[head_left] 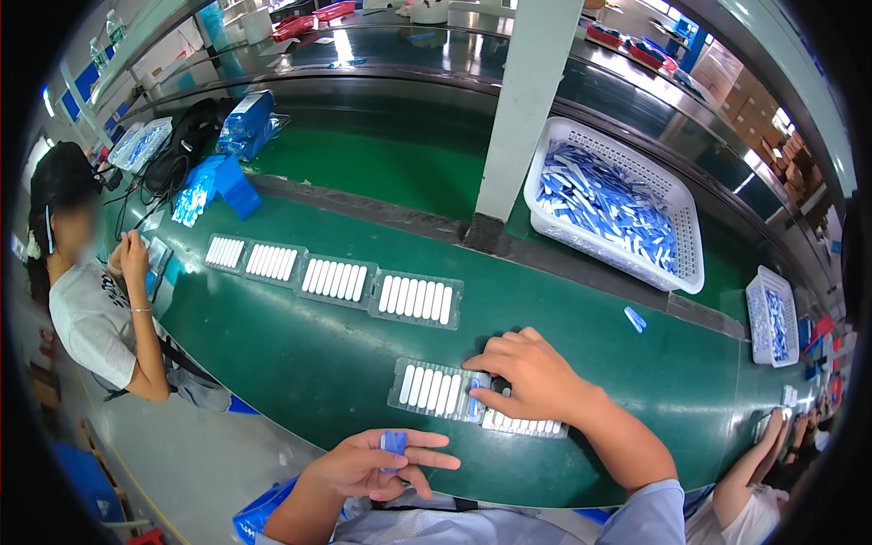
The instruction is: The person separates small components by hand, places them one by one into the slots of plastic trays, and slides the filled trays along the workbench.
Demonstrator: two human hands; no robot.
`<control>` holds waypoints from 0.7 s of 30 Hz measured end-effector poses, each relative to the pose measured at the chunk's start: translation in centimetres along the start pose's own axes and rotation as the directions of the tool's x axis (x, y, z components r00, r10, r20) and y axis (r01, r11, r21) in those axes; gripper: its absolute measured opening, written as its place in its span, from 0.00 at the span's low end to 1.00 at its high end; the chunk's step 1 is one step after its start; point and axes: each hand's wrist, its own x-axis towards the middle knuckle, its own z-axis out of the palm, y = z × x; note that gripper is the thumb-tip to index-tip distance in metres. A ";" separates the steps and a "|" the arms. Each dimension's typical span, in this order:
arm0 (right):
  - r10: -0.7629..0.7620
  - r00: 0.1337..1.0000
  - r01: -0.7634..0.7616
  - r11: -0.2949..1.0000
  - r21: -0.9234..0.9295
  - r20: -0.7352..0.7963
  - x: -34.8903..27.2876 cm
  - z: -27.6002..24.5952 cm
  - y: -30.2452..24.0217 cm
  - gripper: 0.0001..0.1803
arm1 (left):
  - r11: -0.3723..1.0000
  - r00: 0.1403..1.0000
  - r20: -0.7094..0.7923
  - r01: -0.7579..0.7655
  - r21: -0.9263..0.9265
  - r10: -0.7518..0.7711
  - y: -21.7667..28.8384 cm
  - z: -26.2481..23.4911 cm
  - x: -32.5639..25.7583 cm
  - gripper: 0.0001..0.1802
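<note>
My left hand (pixel 386 463) is near the table's front edge, holding a few small blue plastic pieces (pixel 393 448) against its fingers with the thumb; the other fingers stretch to the right. My right hand (pixel 531 377) reaches over a clear plastic tray (pixel 396 397) with a row of white sticks (pixel 429 391). Its thumb and index finger close about a blue piece (pixel 474 398) at the tray's right end. Under that hand lies a second clear tray with white sticks (pixel 522 424), partly hidden by the hand and wrist.
Farther back, several filled trays (pixel 416 300) stand in a row. A white basket (pixel 686 268) heaped with blue and white pieces stands beyond, beside a pillar (pixel 527 109). Loose blue pieces (pixel 635 319) lie at right. A co-worker (pixel 95 300) sits at left; other people work at far right.
</note>
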 end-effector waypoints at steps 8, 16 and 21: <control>0.325 0.945 -0.289 0.755 0.589 0.046 0.1 -0.3 1.2 0.05 | 0.999 1.000 0.000 0.028 0.024 -0.028 -0.2 -0.2 -0.1 0.29; 0.064 0.982 -0.104 0.970 0.220 0.180 1.6 0.0 -0.8 0.11 | 1.000 0.996 -0.086 0.013 0.026 -0.011 -0.5 0.6 0.3 0.29; 0.067 0.998 -0.070 0.976 0.207 0.021 1.4 0.9 -1.0 0.16 | 0.999 0.996 -0.090 0.012 0.031 -0.009 -0.3 0.7 0.3 0.29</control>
